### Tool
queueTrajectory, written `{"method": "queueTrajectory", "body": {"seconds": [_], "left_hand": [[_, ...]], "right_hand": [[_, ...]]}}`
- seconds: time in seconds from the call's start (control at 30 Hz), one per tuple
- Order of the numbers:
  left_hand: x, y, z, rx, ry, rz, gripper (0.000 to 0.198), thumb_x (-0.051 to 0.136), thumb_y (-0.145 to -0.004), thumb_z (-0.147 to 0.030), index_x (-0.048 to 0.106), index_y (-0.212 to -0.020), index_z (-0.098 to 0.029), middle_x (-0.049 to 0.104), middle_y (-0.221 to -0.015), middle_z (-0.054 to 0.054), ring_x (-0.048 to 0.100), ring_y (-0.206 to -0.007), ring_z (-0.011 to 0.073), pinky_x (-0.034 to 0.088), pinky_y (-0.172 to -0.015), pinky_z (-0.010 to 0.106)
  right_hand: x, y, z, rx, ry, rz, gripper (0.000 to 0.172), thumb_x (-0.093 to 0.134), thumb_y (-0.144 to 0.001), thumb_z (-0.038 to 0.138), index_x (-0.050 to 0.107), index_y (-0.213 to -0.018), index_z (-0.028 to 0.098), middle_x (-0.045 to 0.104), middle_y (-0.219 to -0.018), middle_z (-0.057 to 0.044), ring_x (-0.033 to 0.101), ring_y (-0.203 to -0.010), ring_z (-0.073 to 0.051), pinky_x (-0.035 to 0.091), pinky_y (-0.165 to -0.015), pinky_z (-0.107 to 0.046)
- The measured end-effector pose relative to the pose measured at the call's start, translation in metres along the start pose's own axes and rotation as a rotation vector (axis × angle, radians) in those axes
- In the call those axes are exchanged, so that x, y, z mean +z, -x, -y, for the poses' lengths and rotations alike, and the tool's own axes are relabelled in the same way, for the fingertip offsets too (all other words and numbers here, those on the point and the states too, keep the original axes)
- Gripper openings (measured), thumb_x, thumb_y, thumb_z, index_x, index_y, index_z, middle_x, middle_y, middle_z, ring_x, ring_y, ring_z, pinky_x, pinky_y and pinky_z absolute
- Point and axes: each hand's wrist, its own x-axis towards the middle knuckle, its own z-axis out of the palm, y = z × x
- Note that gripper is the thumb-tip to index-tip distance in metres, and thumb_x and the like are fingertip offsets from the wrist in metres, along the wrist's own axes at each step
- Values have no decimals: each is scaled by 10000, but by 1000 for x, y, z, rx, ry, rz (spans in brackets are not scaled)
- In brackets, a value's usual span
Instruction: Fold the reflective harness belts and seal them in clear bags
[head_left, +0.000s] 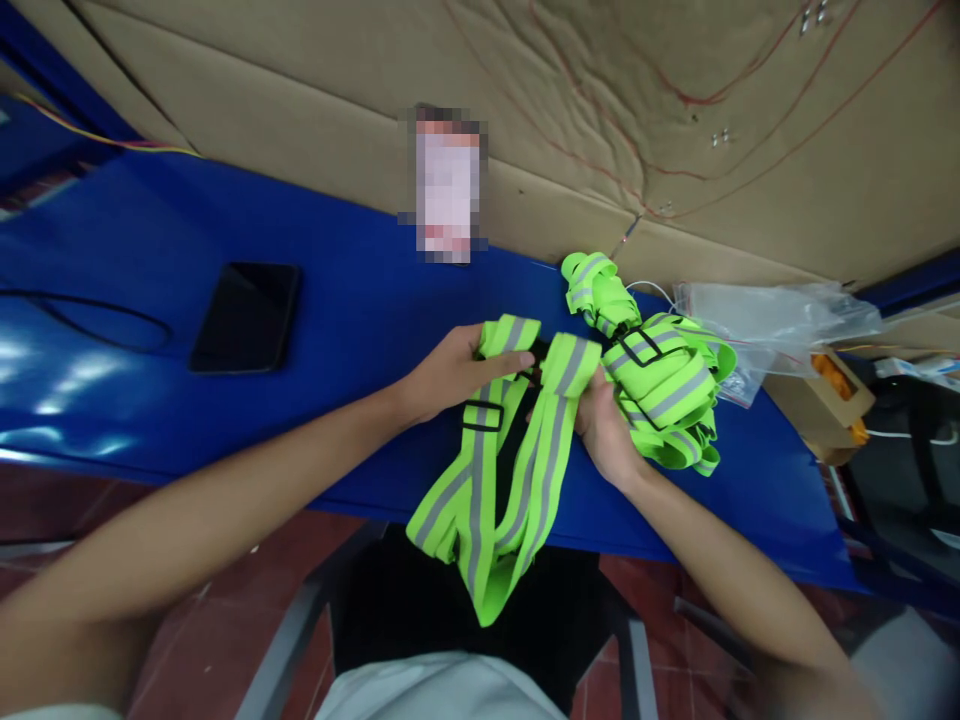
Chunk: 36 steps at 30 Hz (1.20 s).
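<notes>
Between my two hands hangs a neon-green reflective harness [478, 500] with grey stripes and a black slide buckle, its loops drooping past the table's front edge over my lap. My left hand [450, 375] is closed on the left strap, thumb lying across it. On the other side, my right hand [602, 425] grips the right strap from behind; most of its fingers are hidden by the webbing. A dark piece shows between the straps near my left thumb, too small to name. Just right of my right hand lies a pile of similar green reflective straps [679, 390] with black buckles.
On the blue table [352, 270] a black phone [246, 318] lies at left, beside a black cable [97, 300]. A blurred-out item [448, 190] leans on the cardboard wall [300, 90]. Clear plastic bags [772, 320] and an open cardboard box [817, 405] are at right.
</notes>
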Motion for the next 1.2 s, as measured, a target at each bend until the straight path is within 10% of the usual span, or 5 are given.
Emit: {"method": "queueTrajectory", "body": {"seconds": [0.17,0.37,0.53,0.73,1.2], "left_hand": [[3,3,-3,-154,117,-47,479,834,-778,-576,779,-1069,-199,802,-1056,49,745,-923,215,601,-812,307],[3,7,-7,-282,219,148,602,727,-820,-709,766,-1153,-210,803,-1080,83,759,-948,247,614,-825,339],[-8,4,-8,-114,-53,246,750,494,-864,-857,770,-1091,-197,789,-1050,84,733,-1031,290,588,-906,392],[-17,0,-6,233,-253,212,846,684,-827,-747,530,-1485,-237,653,-1381,133,653,-1233,320,560,-991,429],[-13,3,-10,467,-284,170,401,809,-842,-354,676,-1178,-179,718,-1192,89,677,-1109,218,525,-984,312]], "right_hand": [[-5,-2,-7,-372,556,-159,984,770,-880,481,165,-1632,289,367,-1627,-152,419,-1499,-333,440,-1198,-565],[-7,-3,7,-631,829,-110,511,687,-968,371,519,-1448,320,502,-1495,-113,497,-1437,-299,475,-1172,-513],[-10,-2,10,-455,634,-258,336,609,-1011,435,611,-1279,233,691,-1155,-81,667,-1044,-238,569,-897,-403],[-10,-7,7,-64,193,-386,441,622,-950,614,561,-777,213,458,-646,42,392,-571,-112,328,-520,-257],[-11,-2,10,-218,392,-177,693,441,-986,726,448,-1510,272,560,-1454,-113,641,-1182,-267,557,-999,-445]]}}
